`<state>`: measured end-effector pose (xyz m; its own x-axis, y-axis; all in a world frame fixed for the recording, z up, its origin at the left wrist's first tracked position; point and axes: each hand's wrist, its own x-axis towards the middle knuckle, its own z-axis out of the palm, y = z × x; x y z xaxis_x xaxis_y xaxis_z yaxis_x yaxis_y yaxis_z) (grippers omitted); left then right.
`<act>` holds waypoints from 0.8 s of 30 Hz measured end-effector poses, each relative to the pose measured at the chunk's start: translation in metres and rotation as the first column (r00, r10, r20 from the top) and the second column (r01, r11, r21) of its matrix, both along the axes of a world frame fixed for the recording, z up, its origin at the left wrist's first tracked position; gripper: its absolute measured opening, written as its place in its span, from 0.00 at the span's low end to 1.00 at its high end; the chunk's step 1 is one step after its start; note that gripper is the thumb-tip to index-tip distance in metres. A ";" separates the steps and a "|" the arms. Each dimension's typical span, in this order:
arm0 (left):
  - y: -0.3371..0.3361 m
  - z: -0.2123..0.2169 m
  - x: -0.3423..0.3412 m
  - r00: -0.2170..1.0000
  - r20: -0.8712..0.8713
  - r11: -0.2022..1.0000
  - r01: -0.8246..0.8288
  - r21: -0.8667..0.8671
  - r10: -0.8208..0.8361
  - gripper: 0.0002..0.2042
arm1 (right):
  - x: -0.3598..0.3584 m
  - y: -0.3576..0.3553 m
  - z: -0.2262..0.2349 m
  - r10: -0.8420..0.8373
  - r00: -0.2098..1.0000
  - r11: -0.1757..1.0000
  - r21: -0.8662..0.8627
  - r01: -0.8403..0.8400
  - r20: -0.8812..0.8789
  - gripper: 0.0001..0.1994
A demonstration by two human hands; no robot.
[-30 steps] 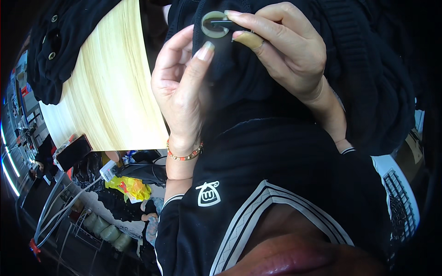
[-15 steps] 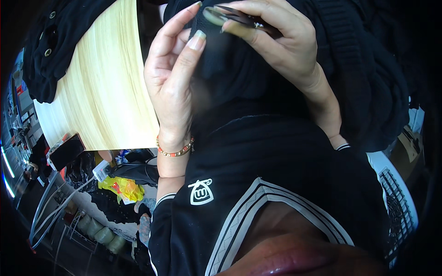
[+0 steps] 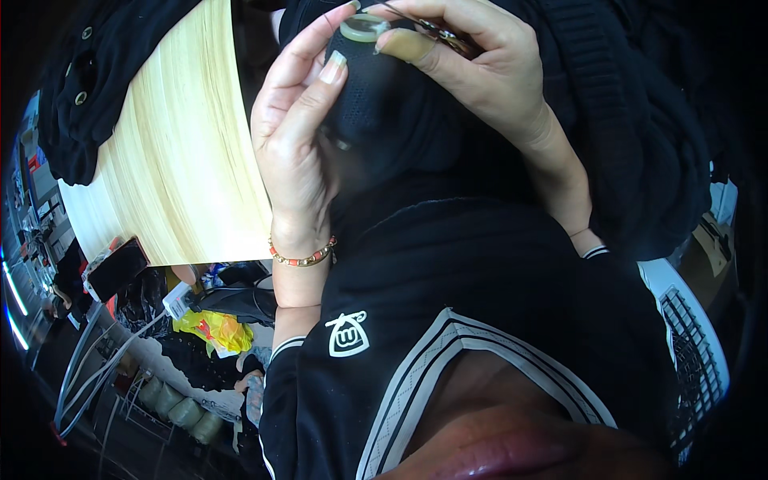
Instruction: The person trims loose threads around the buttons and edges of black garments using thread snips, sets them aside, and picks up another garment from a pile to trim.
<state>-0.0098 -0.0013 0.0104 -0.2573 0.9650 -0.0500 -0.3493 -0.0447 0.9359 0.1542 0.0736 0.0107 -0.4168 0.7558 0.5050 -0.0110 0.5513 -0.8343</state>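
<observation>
Both grips are closed: right hand [image 3: 472, 72] pinches a pale button [image 3: 364, 28], left hand [image 3: 296, 136] holds black cloth [image 3: 376, 112] beside a light wooden table [image 3: 176, 160].

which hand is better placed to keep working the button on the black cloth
Probably the right hand: its thumb tip presses the pale button. The left hand only braces the black cloth beside it.

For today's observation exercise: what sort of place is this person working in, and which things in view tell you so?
Probably a garment or sewing workshop. The left hand and right hand hold a pale button against black fabric, another black garment lies on the light wooden table, and cluttered cables lie below.
</observation>
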 end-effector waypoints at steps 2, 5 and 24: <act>0.000 -0.002 -0.001 1.000 -0.011 1.000 -0.002 0.001 0.002 0.20 | -0.003 0.006 -0.004 -0.028 1.000 0.989 0.145 0.027 0.001 0.09; -0.002 -0.004 -0.002 0.993 0.096 0.997 0.069 -0.019 -0.067 0.19 | -0.002 0.007 -0.012 -0.097 0.995 0.960 0.263 0.095 -0.007 0.07; -0.003 -0.005 0.001 0.989 -0.149 0.996 0.001 0.092 0.012 0.13 | 0.018 -0.011 0.017 -0.155 0.968 0.962 0.251 0.104 0.196 0.16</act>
<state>-0.0088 -0.0043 0.0051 -0.2605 0.9623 0.0781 -0.2053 -0.1343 0.9694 0.1721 0.0629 0.0277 -0.4399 0.6798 0.5869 0.2360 0.7180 -0.6548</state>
